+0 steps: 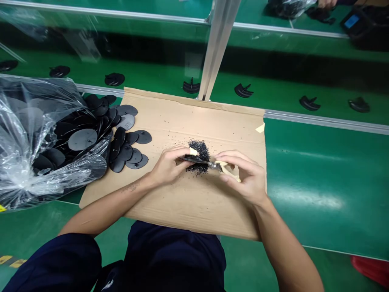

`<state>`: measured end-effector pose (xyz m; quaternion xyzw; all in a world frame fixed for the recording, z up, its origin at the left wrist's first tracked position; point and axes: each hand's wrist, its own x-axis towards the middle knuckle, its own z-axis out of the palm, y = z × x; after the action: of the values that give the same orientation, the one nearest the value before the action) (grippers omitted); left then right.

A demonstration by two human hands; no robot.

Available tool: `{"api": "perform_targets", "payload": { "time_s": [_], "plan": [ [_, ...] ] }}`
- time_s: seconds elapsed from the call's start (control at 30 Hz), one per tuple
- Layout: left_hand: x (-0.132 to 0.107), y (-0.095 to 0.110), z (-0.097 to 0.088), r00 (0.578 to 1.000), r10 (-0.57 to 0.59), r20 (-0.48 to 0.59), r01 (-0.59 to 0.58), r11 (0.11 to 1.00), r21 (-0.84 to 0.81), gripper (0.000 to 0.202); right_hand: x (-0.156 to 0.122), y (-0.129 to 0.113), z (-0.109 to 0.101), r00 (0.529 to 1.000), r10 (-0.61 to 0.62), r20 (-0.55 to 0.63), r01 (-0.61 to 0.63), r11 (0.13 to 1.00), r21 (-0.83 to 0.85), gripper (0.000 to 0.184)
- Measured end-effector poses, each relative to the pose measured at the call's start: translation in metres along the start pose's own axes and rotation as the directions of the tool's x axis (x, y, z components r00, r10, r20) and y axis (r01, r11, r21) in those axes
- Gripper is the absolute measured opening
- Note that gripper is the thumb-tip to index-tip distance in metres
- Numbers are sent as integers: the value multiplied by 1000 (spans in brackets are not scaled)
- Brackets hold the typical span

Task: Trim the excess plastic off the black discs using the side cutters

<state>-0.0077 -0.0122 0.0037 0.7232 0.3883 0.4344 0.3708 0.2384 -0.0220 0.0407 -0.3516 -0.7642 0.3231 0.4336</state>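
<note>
Between the thumb and fingers of my left hand (170, 164) is a black plastic disc (194, 159), seen nearly edge-on. My right hand (244, 174) grips nippers (226, 168) with pale, wrapped-looking handles, their metal jaws at the disc's right edge. Whether the jaws touch the disc I cannot tell. Pale tape covers a fingertip of my left hand. Below both hands, a heap of small black plastic bits (202, 150) lies on a cardboard sheet (182, 202).
Left on the cardboard, several loose black discs (130, 156) lie beside a clear plastic bag (21, 162) full of more discs. Behind a metal post (217, 52), curved black parts (191, 86) sit in a row on a green surface. Another person's hand (326, 4) shows at top right.
</note>
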Motion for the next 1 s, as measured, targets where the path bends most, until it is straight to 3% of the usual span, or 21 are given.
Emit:
{"api": "perform_targets", "payload": {
  "time_s": [0.07, 0.17, 0.53, 1.0],
  "plan": [
    [0, 1, 2, 999, -36, -6, 35, 995, -88, 17, 0, 3, -1, 999, 16, -47, -21, 994, -103, 27],
    [-2, 3, 3, 999, -41, 5, 41, 988, -150, 18, -1, 9, -2, 1000, -22, -18, 18, 973, -230, 32],
    [-5, 6, 6, 997, -72, 11, 73, 967, -245, 16, -5, 12, -1, 990, -124, 74, 142, 917, -374, 34],
    [-2, 6, 3, 995, 93, -22, -95, 991, -98, 20, -6, 9, -4, 983, -146, 108, 182, 816, -548, 24]
  ]
}}
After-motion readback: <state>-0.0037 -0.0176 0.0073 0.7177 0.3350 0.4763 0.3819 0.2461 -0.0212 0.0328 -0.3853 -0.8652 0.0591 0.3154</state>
